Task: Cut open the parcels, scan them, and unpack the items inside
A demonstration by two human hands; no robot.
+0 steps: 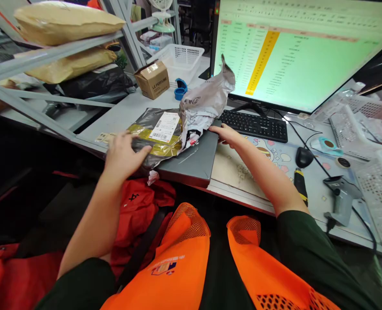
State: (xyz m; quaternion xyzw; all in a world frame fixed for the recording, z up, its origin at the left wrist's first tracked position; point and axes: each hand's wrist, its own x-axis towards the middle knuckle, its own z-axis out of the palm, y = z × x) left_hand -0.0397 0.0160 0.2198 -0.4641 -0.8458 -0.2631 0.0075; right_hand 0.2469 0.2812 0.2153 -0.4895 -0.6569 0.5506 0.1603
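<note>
A flat grey box (197, 163) sits at the table's front edge, its right part bare. Its left part is inside a dark plastic mailing bag (142, 122) with yellow tape and a white label (165, 127). The torn, whitish mouth of the bag (207, 97) stands up crumpled over the box. My left hand (123, 155) grips the left end of the bag, thumb lying over it. At the far right corner of the box, my right hand (226, 134) is closed on its edge; some fingertips are hidden.
Behind stand a small brown carton (152, 79), a blue tape ring (180, 89) and a white basket (186, 60). Right of the box are a keyboard (255, 125), mouse (303, 157), cutter (300, 185) and scanner (342, 200). A metal rack (52, 56) with parcels rises at left.
</note>
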